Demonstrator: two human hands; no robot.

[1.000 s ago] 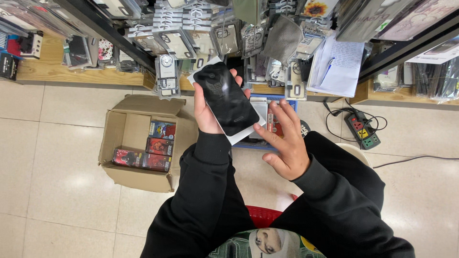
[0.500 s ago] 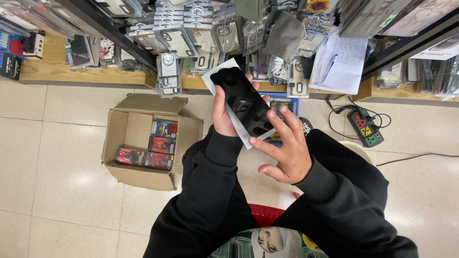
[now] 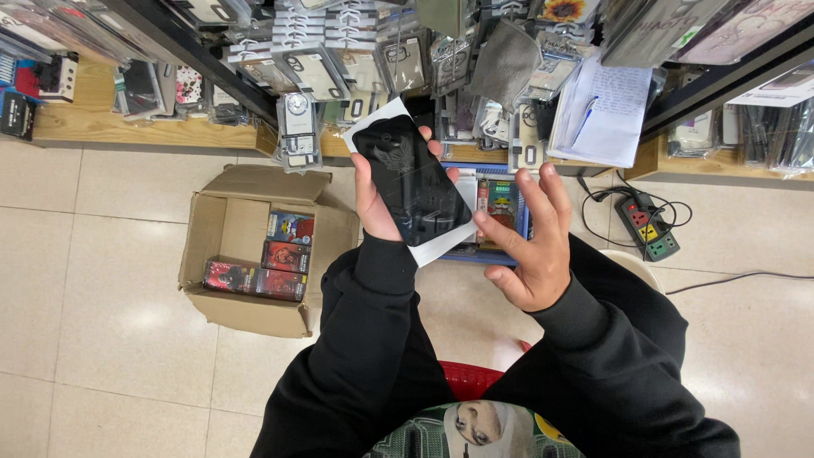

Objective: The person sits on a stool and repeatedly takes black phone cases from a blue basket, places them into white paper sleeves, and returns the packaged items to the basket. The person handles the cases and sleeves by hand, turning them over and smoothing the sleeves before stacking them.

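— Sleeves of black cloth were seen nearest to the camera, one on each arm. What was held by the hands?

— A black glossy packet (image 3: pixel 412 180) on a white backing was gripped by the left hand (image 3: pixel 376 197). The palm was placed behind it, the thumb along its left edge, and fingertips were shown at its upper right edge. The packet was held tilted, above the floor and in front of the shelves.

— And the right hand (image 3: pixel 532 239)?

— It was kept open, with the fingers spread. The thumb was pointed toward the lower right corner of the packet, very near to it; whether it was touched cannot be told. So the two hands were close together, but only the left one was clamped on the packet.

— What was seen below them?

— A blue tray (image 3: pixel 500 212) with colourful small boxes was placed on the floor just behind the packet. A cardboard box (image 3: pixel 229 246), open, was stood to the left, and a few red and dark packages were laid in it.

— And farther?

— A power strip (image 3: pixel 648 226) with its cable was laid on the tiles at the right. A notebook (image 3: pixel 604 114) with a blue pen was leaned on the shelf, and many hanging phone cases (image 3: pixel 339 59) were displayed along the racks.
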